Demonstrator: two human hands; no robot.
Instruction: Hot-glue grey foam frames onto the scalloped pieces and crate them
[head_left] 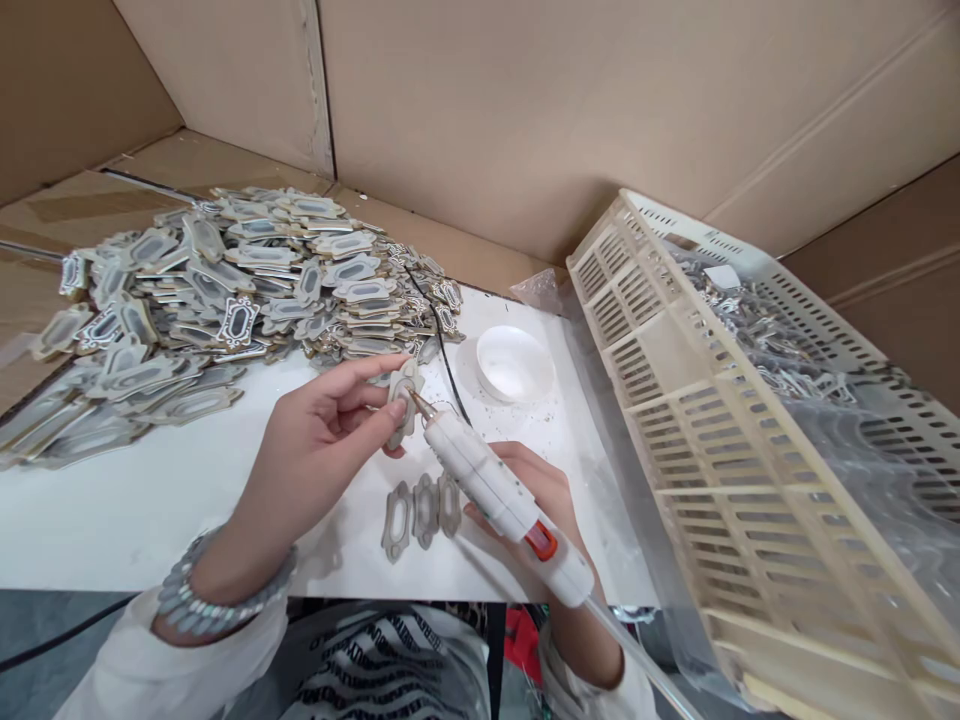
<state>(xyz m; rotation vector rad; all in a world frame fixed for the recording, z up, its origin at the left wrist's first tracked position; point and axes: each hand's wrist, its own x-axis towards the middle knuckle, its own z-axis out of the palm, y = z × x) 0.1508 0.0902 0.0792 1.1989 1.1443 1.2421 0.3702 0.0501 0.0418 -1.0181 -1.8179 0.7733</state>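
Observation:
My left hand pinches a small grey ornamental plate between thumb and fingers, above the white table. In my right hand is a white hot glue gun with a red switch and a glue stick running out of its rear. The gun's metal nozzle points at the plate, at or very near its face. Below, several similar plates stand in a short row on the table. Most of my right hand's fingers are hidden behind the gun.
A large heap of frame-shaped plates covers the left and back of the table. A white bowl sits behind the gun, with a black cord left of it. At right leans a cream plastic crate holding bagged metal parts. Cardboard walls surround the table.

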